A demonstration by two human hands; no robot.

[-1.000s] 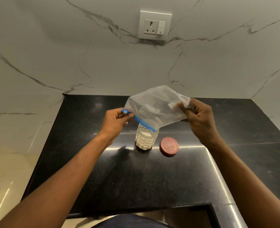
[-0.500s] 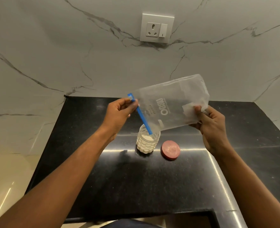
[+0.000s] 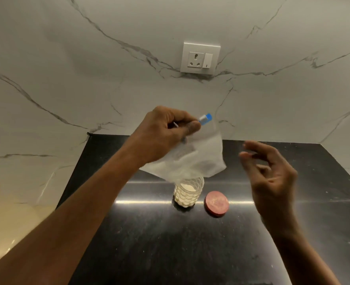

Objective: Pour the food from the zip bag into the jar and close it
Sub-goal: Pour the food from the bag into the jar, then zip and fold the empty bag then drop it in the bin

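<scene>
Head view: the left hand [image 3: 159, 134] is raised above the jar [image 3: 188, 192], its fingers [image 3: 187, 128] pinched tight on the blue zip end of the bag [image 3: 198, 159]. The bag hangs limp from that grip, looks empty or nearly so, and its lowest fold droops to the jar's mouth; whether it touches the rim cannot be told. The right hand [image 3: 272, 171] is off to the right, well apart from the bag, with fingers loosely spread and holding nothing.

The jar stands upright on the black surface [image 3: 293, 243], uncapped and mostly full of pale food. The red lid [image 3: 216, 203] lies flat just beside it on the right, not touching.

Pouring looks about finished, so the step in hand is to clear the bag and cap the jar. To do it well, lift the bag straight up before carrying it sideways, since a dragging fold could tip the jar or scatter leftover powder. A light shake over the mouth first would drop any remnant clinging to the plastic. The free right hand is nearest the lid: take it by the edge, set it level on the rim, and turn it down only once it sits square, steadying the jar with the other hand after the bag is laid aside.
</scene>
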